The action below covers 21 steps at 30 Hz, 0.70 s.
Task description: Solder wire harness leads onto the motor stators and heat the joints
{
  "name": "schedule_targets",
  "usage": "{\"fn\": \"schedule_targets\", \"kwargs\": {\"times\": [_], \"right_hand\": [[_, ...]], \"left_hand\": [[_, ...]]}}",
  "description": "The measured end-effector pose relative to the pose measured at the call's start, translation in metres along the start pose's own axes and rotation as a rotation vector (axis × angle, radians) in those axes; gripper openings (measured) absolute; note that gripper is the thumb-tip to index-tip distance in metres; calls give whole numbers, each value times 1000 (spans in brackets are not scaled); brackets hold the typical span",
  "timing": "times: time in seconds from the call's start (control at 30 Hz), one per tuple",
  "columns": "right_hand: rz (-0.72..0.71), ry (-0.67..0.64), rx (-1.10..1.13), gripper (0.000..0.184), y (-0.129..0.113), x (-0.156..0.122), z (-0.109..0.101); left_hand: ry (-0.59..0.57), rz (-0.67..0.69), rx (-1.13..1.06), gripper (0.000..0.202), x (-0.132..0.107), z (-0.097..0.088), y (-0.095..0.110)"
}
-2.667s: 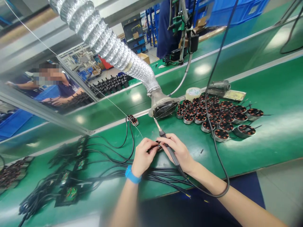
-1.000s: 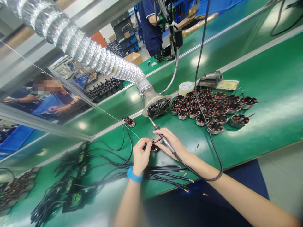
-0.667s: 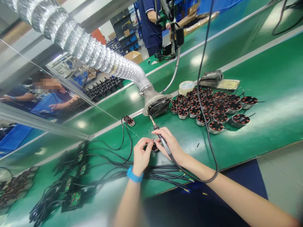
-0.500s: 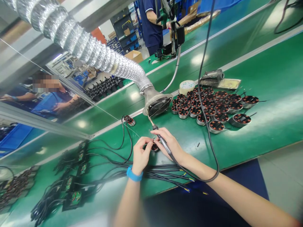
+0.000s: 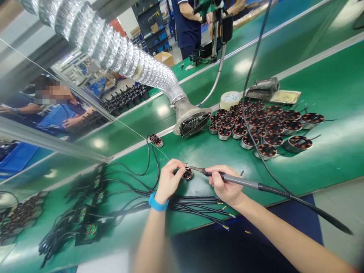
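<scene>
My right hand (image 5: 226, 184) grips a soldering iron (image 5: 241, 180) by its grey handle, the iron lying nearly level and pointing left. Its metal tip is at a small round motor stator (image 5: 187, 173) with copper windings, which sits on the green bench. My left hand (image 5: 170, 180), with a blue band at the wrist, is pinched at the stator's left edge. A thin solder wire (image 5: 142, 135) runs down from the upper left to these fingers. The exact contact between tip, solder and stator is too small to make out.
A fume extractor nozzle (image 5: 195, 123) on a silver duct (image 5: 113, 49) hangs behind my hands. Many copper-wound stators (image 5: 257, 132) stand at right, near a tape roll (image 5: 229, 100). Black cables (image 5: 196, 204) cross the bench; circuit boards (image 5: 91, 231) lie left. Co-workers (image 5: 187, 28) are beyond.
My right hand has moved right and swung the soldering iron from pointing up by the nozzle to lying level, tip at the stator. My left hand stays pinched by the stator.
</scene>
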State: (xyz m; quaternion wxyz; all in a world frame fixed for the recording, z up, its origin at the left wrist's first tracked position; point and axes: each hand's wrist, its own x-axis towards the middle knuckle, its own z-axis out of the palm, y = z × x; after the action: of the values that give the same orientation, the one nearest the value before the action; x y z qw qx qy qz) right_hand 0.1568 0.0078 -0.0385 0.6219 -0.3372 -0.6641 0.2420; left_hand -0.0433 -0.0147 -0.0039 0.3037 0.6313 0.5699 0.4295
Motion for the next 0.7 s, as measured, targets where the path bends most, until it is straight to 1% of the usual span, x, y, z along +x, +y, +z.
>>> {"fn": "schedule_targets", "kwargs": {"times": [0.3, 0.53, 0.7], "right_hand": [[32, -38, 34, 15, 1, 0, 5], [92, -14, 25, 19, 1, -3, 6], [70, -18, 37, 16, 0, -3, 6]], "left_hand": [[8, -20, -20, 19, 1, 1, 2], [24, -16, -29, 19, 1, 1, 1], [25, -18, -31, 19, 2, 1, 2]]}}
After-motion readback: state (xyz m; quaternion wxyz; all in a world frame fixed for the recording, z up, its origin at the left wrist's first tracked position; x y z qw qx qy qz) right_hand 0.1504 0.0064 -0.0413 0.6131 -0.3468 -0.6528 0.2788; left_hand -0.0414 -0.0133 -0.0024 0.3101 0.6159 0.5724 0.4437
